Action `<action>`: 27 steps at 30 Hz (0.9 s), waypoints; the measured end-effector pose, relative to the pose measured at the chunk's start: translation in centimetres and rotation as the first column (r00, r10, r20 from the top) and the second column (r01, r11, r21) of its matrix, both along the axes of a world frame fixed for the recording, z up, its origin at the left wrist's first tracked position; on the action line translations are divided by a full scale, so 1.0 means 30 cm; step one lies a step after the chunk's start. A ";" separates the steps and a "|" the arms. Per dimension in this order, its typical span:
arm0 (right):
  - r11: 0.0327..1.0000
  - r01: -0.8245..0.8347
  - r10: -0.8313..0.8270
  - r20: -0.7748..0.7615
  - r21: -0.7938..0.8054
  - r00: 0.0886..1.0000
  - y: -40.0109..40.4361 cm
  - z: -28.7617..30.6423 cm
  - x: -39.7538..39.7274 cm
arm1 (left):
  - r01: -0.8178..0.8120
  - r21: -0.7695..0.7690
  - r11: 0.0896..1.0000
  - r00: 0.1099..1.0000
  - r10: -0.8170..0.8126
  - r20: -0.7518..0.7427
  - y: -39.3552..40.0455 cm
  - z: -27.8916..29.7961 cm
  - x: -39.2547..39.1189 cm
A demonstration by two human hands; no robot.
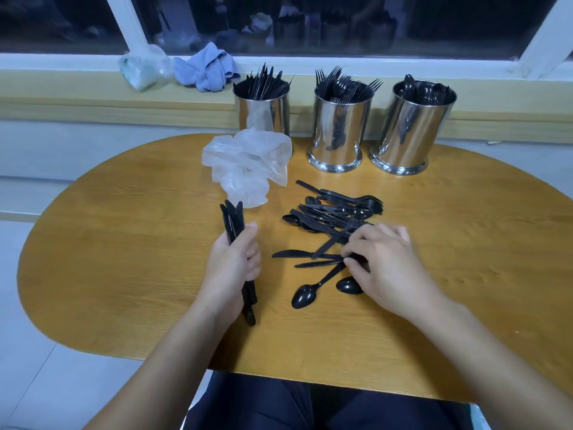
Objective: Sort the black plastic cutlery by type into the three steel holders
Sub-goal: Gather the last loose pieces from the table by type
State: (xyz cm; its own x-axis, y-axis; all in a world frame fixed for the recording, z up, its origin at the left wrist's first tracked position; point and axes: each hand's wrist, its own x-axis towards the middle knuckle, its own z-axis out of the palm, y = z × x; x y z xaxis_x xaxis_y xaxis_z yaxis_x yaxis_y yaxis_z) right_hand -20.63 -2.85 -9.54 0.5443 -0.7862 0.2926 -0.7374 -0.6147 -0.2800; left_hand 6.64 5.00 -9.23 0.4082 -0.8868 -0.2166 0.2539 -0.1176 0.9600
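Observation:
My left hand (pixel 231 268) grips a bundle of black knives (pixel 233 221), blades pointing away from me. My right hand (pixel 384 268) rests on the near edge of a loose pile of black cutlery (pixel 335 215) and pinches the handles of pieces there, a knife (pixel 291 253) among them. Two spoons (pixel 305 294) lie just in front of that hand. At the table's far edge stand three steel holders: the left holder (pixel 263 110) has knives, the middle holder (pixel 339 131) forks, the right holder (pixel 409 131) spoons.
A crumpled clear plastic bag (pixel 248 162) lies in front of the left holder. On the window sill sit a blue cloth (pixel 207 68) and another clear bag (pixel 144 69). The wooden table (pixel 124 243) has a rounded edge on the left.

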 end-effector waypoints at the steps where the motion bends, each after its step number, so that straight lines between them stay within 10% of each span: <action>1: 1.000 0.009 -0.009 0.017 0.011 1.000 0.001 0.002 -0.007 | -0.002 0.001 1.000 1.000 0.002 0.001 0.001 -0.001 0.002; 18: 0.999 -0.043 0.040 -0.150 -0.016 0.988 -0.024 0.011 0.064 | -0.064 -0.038 0.997 0.995 0.067 0.070 0.010 -0.024 -0.036; 27: 0.937 -0.144 0.052 0.282 0.317 0.958 0.082 0.083 0.158 | 0.001 -0.172 0.985 0.999 -0.007 -0.036 0.004 0.016 -0.128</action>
